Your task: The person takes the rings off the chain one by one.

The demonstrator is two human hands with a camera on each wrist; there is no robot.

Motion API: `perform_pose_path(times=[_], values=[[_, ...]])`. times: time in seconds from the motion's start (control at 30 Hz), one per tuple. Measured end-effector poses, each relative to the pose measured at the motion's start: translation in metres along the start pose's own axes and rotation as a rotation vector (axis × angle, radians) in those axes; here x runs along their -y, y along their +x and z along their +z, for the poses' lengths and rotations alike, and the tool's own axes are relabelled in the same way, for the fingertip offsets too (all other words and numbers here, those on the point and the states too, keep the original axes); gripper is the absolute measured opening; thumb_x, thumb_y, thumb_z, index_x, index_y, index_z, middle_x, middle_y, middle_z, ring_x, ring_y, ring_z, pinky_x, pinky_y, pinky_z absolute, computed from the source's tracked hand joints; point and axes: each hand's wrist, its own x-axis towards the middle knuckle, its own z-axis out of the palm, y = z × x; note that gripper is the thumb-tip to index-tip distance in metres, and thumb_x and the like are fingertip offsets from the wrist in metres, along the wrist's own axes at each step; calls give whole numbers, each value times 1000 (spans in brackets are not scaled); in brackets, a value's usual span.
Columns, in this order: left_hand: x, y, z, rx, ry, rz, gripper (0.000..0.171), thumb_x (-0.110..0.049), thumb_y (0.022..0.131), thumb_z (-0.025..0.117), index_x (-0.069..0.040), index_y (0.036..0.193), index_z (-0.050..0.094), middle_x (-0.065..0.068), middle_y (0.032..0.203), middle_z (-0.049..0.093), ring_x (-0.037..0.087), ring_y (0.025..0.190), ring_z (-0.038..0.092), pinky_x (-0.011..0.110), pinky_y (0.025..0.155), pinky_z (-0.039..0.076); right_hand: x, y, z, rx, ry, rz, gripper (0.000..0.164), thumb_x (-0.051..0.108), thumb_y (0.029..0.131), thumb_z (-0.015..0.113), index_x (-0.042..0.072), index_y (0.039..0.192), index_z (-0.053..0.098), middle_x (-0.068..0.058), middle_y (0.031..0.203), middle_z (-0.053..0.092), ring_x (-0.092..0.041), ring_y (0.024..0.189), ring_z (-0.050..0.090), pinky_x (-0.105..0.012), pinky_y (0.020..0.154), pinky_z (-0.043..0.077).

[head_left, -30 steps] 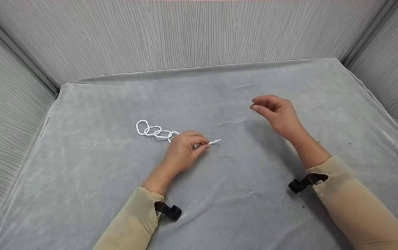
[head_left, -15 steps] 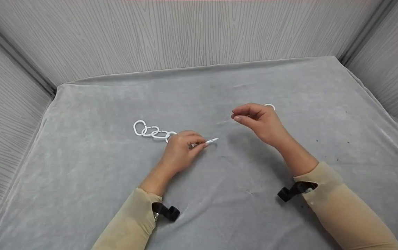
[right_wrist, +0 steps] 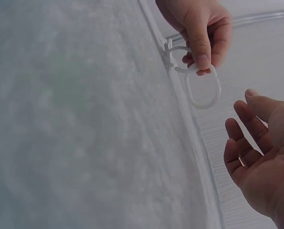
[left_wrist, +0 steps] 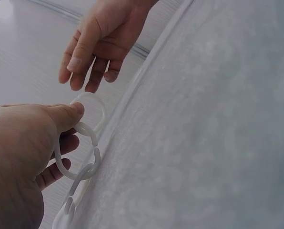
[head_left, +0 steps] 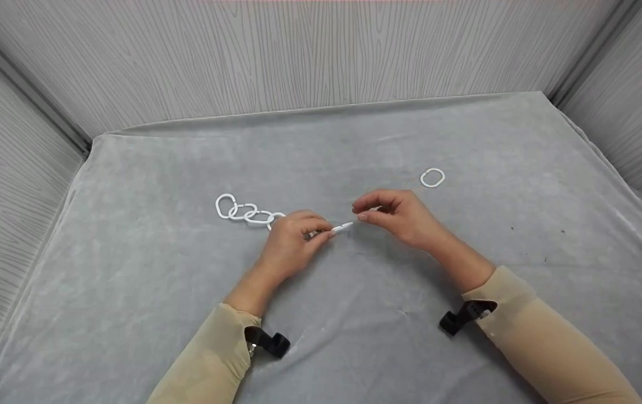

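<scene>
White, smooth and plastic-looking: a chain (head_left: 246,215) of oval links, looped one through the next, near the middle of the grey cloth-draped worktop (head_left: 343,336). Thin and rounded in the rod, longer than wide in the loop, with a small break showing in the side of one link (clearest from the left wrist). Laid out in a loose, slanting row toward the left, then partly out of sight behind the left hand (head_left: 295,238). Pinched there between thumb and fingers: the end link (head_left: 343,226), tilted up, nearly edge-on from the head but a full oval hoop from the right wrist. Just beside the tip of it and apart from it, the right hand (head_left: 399,217), with thumb and fingers loosely curved and parted. Farther back and to the right, flat on the worktop, a loose link (head_left: 432,186) of the same white and much the same oval, well apart from the chain. Near the cuffs of both tan sleeves (head_left: 203,353), black wrist mounts (head_left: 281,344). Behind, pale wood-grained wall panels (head_left: 321,56).
</scene>
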Motion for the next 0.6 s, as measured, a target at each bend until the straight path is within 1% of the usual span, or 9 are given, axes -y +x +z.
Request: perform_pose_path(times=[0.17, 0.27, 0.5, 0.6], values=[[-1, 0, 0, -5, 0, 2, 6, -5, 88, 87, -8, 93, 83, 2, 92, 77, 19, 86, 71, 37, 76, 56, -5, 0, 4, 24, -38, 10, 20, 9, 98, 78, 5, 117, 80, -8, 116, 77, -23, 110, 70, -27, 88, 56], [-2, -1, -1, -8, -16, 3, 7, -5, 87, 87, -8, 93, 83, 2, 92, 77, 19, 87, 71, 37, 78, 56, -8, 1, 6, 40, -49, 16, 19, 9, 98, 78, 5, 116, 80, -8, 116, 77, -22, 112, 69, -27, 89, 56], [-2, -2, -1, -3, -47, -19, 6, -7, 89, 86, -8, 94, 84, 2, 94, 78, 18, 89, 72, 36, 80, 57, -13, 1, 7, 75, -34, 28, 20, 8, 96, 80, 5, 116, 80, -9, 116, 77, -24, 111, 70, -29, 90, 56], [-3, -1, -2, -5, -51, -18, 4, -7, 90, 85, -8, 94, 84, 3, 94, 78, 18, 89, 72, 37, 79, 57, -14, 1, 6, 92, -52, 28, 20, 8, 95, 80, 6, 115, 81, -8, 115, 77, -23, 109, 70, -28, 88, 56]])
